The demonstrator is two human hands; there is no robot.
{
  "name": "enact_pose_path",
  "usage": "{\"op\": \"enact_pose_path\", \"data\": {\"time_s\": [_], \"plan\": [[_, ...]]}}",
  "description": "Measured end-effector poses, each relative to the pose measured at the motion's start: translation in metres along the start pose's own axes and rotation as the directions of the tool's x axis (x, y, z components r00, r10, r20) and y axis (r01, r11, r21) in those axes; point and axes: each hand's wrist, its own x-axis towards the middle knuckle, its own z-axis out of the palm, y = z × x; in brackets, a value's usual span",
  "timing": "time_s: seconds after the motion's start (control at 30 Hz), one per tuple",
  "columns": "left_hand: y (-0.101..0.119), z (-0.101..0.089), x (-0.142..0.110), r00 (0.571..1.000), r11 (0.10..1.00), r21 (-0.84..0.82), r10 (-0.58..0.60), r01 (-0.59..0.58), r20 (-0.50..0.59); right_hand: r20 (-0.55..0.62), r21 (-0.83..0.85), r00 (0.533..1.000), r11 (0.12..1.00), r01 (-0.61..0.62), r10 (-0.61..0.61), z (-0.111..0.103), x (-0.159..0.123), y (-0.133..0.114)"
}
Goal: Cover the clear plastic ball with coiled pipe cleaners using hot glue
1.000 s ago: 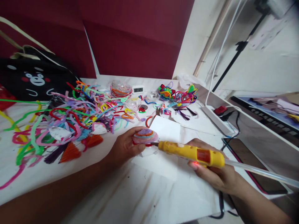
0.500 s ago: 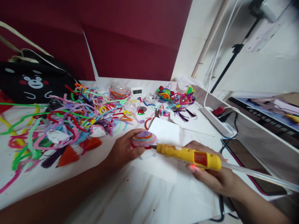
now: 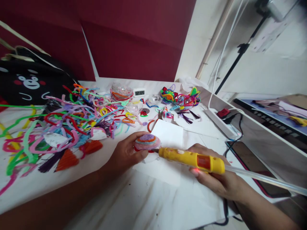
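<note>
My left hand (image 3: 129,150) pinches a small dome (image 3: 148,142) wound with purple, orange, blue and pink fuzzy pipe cleaners, with red along its lower edge. In my right hand (image 3: 211,179) is a yellow hot glue gun (image 3: 192,159), its small red light glowing near my thumb. A clear glue stick (image 3: 266,179) runs out of the gun's back end. The metal nozzle (image 3: 155,151) is at the dome's lower right edge; whether it touches cannot be made out. White paper (image 3: 168,132) lies beneath and behind the dome.
Tangled pipe cleaners (image 3: 64,124) cover the table's left side, before a black bag (image 3: 31,83). Clear domes, a small digital clock (image 3: 139,92) and decorated balls (image 3: 169,95) stand at the back. On the right are a power strip (image 3: 222,123) and a phone (image 3: 259,169).
The view has shifted slightly, so everything sits a little further left. Both hands keep their hold, and the nozzle stays at the dome's lower edge.
</note>
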Motion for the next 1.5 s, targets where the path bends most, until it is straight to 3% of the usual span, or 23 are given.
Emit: {"op": "enact_pose_path", "data": {"time_s": [0.2, 0.43, 1.1, 1.5], "plan": [[0.005, 0.001, -0.002, 0.999, 1.0, -0.008, 0.002, -0.002, -0.036, 0.013, 0.038, 0.999, 0.998, -0.045, 0.045, -0.002, -0.001, 0.0], [0.0, -0.005, 0.001, 1.0, 0.999, -0.033, 0.019, -0.019, -0.003, 0.016, 0.026, 0.999, 0.998, -0.051, 0.051, -0.001, 0.0, 0.001], [-0.004, -0.009, 0.001, 0.999, 0.997, -0.074, 0.02, -0.022, -0.035, -0.116, -0.065, 0.993, 0.998, 0.0, -0.008, 0.0, -0.008, 0.007], [-0.001, -0.005, 0.0, 1.0, 0.999, -0.047, 0.015, -0.015, -0.018, -0.075, -0.043, 0.997, 0.999, -0.017, 0.014, -0.003, -0.008, 0.003]]}}
